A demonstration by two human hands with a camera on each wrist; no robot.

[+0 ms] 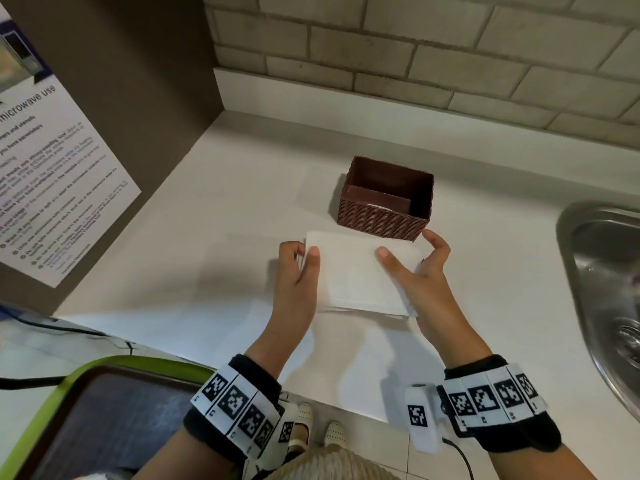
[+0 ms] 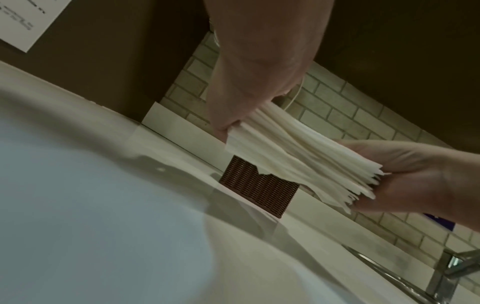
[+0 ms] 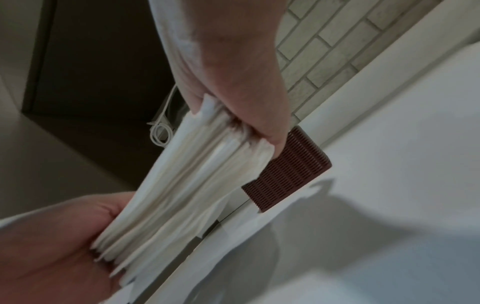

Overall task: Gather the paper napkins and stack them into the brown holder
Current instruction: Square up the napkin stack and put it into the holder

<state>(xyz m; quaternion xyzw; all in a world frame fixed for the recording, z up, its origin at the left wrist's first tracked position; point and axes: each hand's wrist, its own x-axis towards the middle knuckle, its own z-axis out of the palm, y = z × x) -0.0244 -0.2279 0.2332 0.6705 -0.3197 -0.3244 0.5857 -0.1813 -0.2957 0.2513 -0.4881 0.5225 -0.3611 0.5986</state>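
A thick stack of white paper napkins (image 1: 356, 275) hangs just above the counter, directly in front of the brown ribbed holder (image 1: 388, 199). My left hand (image 1: 304, 252) grips the stack's left edge, thumb on top and fingers underneath. On the right edge my right hand (image 1: 408, 251) grips the same way. The left wrist view shows the napkins' (image 2: 298, 156) layered edges pinched at both ends, with the holder (image 2: 259, 191) behind. From the right wrist the stack (image 3: 187, 185) fans slightly before the holder (image 3: 288, 170). Inside the holder, a divider and a pale sliver show in the front compartment.
A steel sink (image 1: 602, 271) lies at the right, with its tap (image 2: 454, 265) showing in the left wrist view. A dark panel with a printed notice (image 1: 52, 168) closes the left side. A green-rimmed tray (image 1: 86, 410) sits near left. The brick wall (image 1: 415, 57) backs the counter.
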